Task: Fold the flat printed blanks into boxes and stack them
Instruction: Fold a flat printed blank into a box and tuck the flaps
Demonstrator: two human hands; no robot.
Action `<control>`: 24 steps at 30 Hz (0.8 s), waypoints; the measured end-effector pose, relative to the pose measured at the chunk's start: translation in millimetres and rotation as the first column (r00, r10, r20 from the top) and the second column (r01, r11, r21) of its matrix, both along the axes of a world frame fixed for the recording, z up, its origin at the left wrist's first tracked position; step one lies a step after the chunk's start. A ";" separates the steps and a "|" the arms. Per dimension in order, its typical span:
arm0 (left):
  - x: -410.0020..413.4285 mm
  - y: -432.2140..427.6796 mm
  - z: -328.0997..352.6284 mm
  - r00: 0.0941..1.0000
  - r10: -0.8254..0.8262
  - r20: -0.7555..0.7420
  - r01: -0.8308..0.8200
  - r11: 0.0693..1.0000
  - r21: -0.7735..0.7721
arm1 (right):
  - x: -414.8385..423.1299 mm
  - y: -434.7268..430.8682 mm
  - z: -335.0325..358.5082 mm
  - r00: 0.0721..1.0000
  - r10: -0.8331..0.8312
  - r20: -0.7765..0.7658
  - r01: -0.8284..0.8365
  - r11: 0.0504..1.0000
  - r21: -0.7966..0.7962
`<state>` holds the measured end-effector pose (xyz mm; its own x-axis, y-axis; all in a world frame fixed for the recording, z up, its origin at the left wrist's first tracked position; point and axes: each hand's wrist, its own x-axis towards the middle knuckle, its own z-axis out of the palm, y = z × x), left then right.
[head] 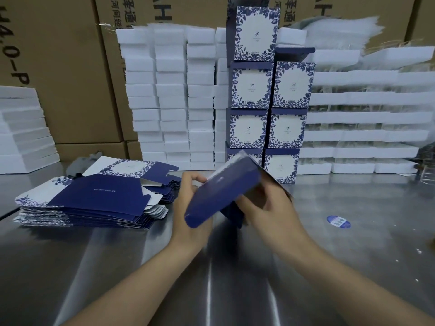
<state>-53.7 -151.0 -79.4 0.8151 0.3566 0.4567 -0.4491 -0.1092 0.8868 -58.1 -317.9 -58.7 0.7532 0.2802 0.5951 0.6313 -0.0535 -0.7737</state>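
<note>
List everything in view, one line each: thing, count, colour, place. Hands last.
box in hand: one, navy, half folded, above the table centre.
flat blanks: one stack, uncounted, navy and white, table left.
folded boxes: seven, blue-and-white floral, two columns behind the hands.
foam blocks: many, white, stacked left of the folded boxes.
foam trays: several layers, white, right rear.
cartons: several, brown, back wall.
sticker: one, blue, round, table right.
table: one, steel.
left hand: grips the box's left end.
right hand: holds its right side.
</note>
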 end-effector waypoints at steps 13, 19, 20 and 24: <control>-15.2 -27.8 4.1 0.936 -0.014 -0.351 -0.171 0.856 -0.488 | -19.7 33.8 -18.7 0.815 0.078 -0.574 -0.115 0.993 -0.030; -26.4 -43.7 3.9 0.917 -0.083 -0.390 -0.074 0.926 -0.371 | -19.7 35.0 -14.3 0.736 0.151 -0.660 0.041 0.963 0.265; -28.0 -44.7 4.2 0.910 -0.113 -0.399 -0.050 0.925 -0.376 | -19.2 34.5 -14.7 0.728 0.178 -0.662 0.047 0.951 0.307; -31.1 -54.8 5.1 0.893 -0.245 -0.378 0.096 0.923 -0.372 | -14.8 31.1 -13.0 0.722 0.221 -0.656 0.060 0.924 0.377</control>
<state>-84.8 -205.8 -74.3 0.9629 0.2647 -0.0531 -0.0216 0.2717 0.9621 -72.9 -286.8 -71.7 0.9709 0.2397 0.0006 -0.0811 0.3309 -0.9402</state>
